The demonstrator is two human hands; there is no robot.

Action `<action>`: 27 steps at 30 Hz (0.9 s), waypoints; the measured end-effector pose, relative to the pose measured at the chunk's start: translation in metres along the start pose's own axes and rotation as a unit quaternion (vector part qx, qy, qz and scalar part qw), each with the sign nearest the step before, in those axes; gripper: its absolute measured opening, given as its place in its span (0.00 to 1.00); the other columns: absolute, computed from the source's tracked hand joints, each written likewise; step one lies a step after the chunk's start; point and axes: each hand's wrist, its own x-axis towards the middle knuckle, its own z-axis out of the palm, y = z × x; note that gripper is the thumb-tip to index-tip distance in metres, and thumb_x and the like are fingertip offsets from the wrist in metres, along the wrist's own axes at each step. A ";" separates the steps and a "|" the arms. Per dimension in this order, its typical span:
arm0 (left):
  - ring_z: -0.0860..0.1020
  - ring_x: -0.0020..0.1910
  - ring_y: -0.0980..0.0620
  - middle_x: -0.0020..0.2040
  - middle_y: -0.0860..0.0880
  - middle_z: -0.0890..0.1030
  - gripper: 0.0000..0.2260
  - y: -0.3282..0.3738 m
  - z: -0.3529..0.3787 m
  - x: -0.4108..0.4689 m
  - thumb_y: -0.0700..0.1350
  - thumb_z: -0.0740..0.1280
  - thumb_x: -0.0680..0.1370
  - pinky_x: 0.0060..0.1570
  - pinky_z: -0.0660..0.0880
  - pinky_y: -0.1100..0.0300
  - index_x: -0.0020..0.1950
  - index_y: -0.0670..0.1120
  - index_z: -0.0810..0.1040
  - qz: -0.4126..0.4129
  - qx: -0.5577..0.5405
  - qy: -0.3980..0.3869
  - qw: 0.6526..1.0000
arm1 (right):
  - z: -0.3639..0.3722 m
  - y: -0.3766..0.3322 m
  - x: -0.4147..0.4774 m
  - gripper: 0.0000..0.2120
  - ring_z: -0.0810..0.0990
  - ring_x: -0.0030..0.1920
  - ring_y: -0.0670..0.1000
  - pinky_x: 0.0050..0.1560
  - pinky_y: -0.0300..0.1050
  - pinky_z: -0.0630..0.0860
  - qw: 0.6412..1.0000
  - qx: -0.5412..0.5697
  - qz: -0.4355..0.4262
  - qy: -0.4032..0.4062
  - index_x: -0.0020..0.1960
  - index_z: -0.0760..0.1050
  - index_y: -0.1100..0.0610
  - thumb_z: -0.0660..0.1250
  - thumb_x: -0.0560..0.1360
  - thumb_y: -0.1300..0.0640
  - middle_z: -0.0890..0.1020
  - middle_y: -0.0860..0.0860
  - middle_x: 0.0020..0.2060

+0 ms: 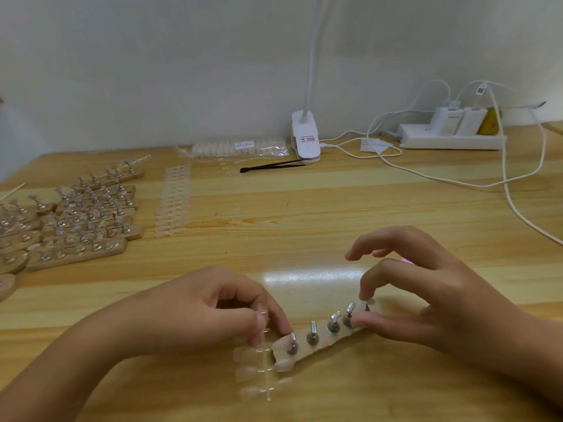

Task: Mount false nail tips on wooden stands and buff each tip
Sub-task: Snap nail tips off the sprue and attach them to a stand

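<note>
A wooden stand (pixel 320 347) with several metal holders lies near the table's front edge. My left hand (pixel 213 309) pinches a clear strip of false nail tips (pixel 259 370) at the stand's left end; the strip hangs below the hand. My right hand (pixel 426 293) pinches a small clear nail tip (pixel 367 301) between thumb and index finger at the stand's rightmost holder. The other fingers are spread and raised. A bit of pink shows behind the right hand.
Many wooden stands with mounted tips (pixel 79 220) crowd the far left. More strips of nail tips (pixel 173 202) lie beside them. At the back are a bag of tips (pixel 240 147), black tweezers (pixel 271 166), a clip lamp (pixel 304 138), a power strip (pixel 451 135) and trailing white cables (pixel 518 190).
</note>
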 end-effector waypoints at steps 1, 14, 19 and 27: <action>0.79 0.48 0.55 0.55 0.62 0.82 0.09 0.000 0.000 0.000 0.56 0.61 0.70 0.45 0.71 0.57 0.36 0.55 0.78 0.004 0.001 0.003 1.000 | 0.000 0.001 0.000 0.13 0.75 0.56 0.48 0.55 0.39 0.73 1.000 0.000 0.000 0.001 0.42 0.80 0.52 0.69 0.73 0.42 0.77 0.46 0.57; 0.77 0.48 0.42 0.55 0.62 0.82 0.09 0.002 0.001 -0.002 0.57 0.61 0.69 0.51 0.72 0.42 0.36 0.56 0.78 0.017 0.001 0.007 1.000 | 0.008 -0.001 0.001 0.13 0.76 0.56 0.49 0.50 0.50 0.77 1.000 0.018 0.008 0.005 0.43 0.80 0.52 0.68 0.73 0.42 0.77 0.47 0.57; 0.78 0.51 0.44 0.54 0.63 0.82 0.09 0.002 0.001 -0.001 0.57 0.61 0.69 0.55 0.72 0.42 0.36 0.56 0.78 0.022 0.005 0.011 1.000 | 0.009 -0.001 -0.001 0.13 0.77 0.56 0.50 0.47 0.57 0.78 1.000 0.027 0.012 0.003 0.43 0.80 0.52 0.68 0.74 0.42 0.76 0.47 0.58; 0.80 0.49 0.51 0.55 0.60 0.82 0.08 -0.006 -0.009 -0.005 0.58 0.61 0.71 0.54 0.75 0.46 0.37 0.60 0.79 0.033 0.003 -0.004 0.999 | 0.005 -0.001 0.001 0.15 0.75 0.59 0.48 0.57 0.46 0.74 0.999 0.025 0.013 -0.016 0.49 0.79 0.52 0.68 0.73 0.41 0.77 0.46 0.57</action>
